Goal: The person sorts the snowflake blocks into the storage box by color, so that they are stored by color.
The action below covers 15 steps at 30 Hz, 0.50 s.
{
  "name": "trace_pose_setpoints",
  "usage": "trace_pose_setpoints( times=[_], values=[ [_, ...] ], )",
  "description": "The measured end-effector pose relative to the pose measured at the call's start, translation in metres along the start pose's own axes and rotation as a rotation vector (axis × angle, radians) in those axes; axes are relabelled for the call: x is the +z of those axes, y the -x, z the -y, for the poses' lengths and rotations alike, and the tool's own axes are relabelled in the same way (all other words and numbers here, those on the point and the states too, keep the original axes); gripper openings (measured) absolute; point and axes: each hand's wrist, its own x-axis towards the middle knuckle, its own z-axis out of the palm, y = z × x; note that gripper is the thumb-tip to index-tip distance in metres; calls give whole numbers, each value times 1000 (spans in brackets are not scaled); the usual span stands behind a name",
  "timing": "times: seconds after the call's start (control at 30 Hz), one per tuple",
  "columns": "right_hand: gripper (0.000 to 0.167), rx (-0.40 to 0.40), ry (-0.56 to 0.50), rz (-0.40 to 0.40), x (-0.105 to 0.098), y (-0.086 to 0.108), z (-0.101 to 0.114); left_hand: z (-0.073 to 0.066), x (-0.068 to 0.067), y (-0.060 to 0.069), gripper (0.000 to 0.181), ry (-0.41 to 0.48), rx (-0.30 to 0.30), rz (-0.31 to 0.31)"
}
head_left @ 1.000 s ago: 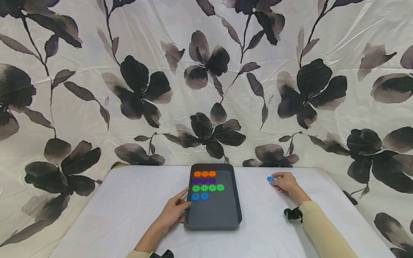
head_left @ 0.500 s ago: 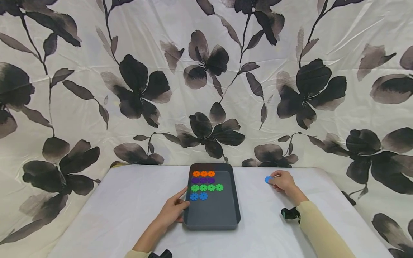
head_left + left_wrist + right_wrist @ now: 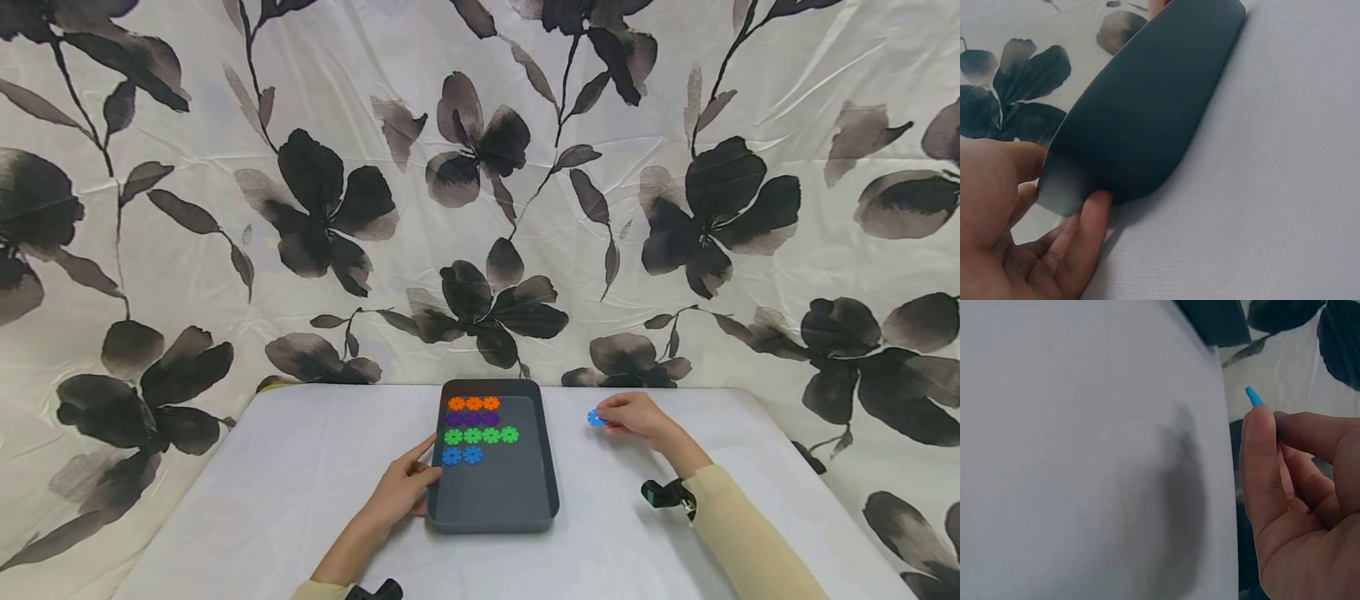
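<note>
A dark grey tray [image 3: 495, 500] stands on the white-covered table. Inside lie rows of flat notched discs: orange discs [image 3: 474, 403], purple discs [image 3: 472, 418], green discs [image 3: 482, 436] and two blue discs [image 3: 462, 456]. My left hand [image 3: 401, 487] grips the tray's left side; in the left wrist view, the thumb goes over the rim and a finger lies against the outer wall. To the right of the tray, my right hand [image 3: 637, 417] pinches another blue notched disc [image 3: 594, 417] above the table. In the right wrist view only that disc's edge [image 3: 1252, 395] shows past the fingertips.
The white table [image 3: 285, 475] extends on both sides of the tray. Directly behind its far edge hangs a floral cloth [image 3: 480, 208]. Black cameras [image 3: 667, 494] are strapped to the wrists.
My right hand has moved left toward the tray, carrying the blue disc. The left hand and the tray have stayed in place, as have the discs in it.
</note>
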Motion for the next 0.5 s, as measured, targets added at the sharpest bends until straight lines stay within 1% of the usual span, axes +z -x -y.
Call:
trace_pose_setpoints(
  times=[0.23, 0.33, 0.5],
  values=[
    [25, -58, -39, 84, 15, 8, 13, 1, 1, -1, 60, 3, 0, 1],
    [24, -60, -50, 96, 23, 9, 18, 1, 1, -1, 60, -1, -2, 1],
    [22, -65, -39, 128, 36, 14, 28, 0, 0, -1, 60, -5, -4, 2]
  ],
)
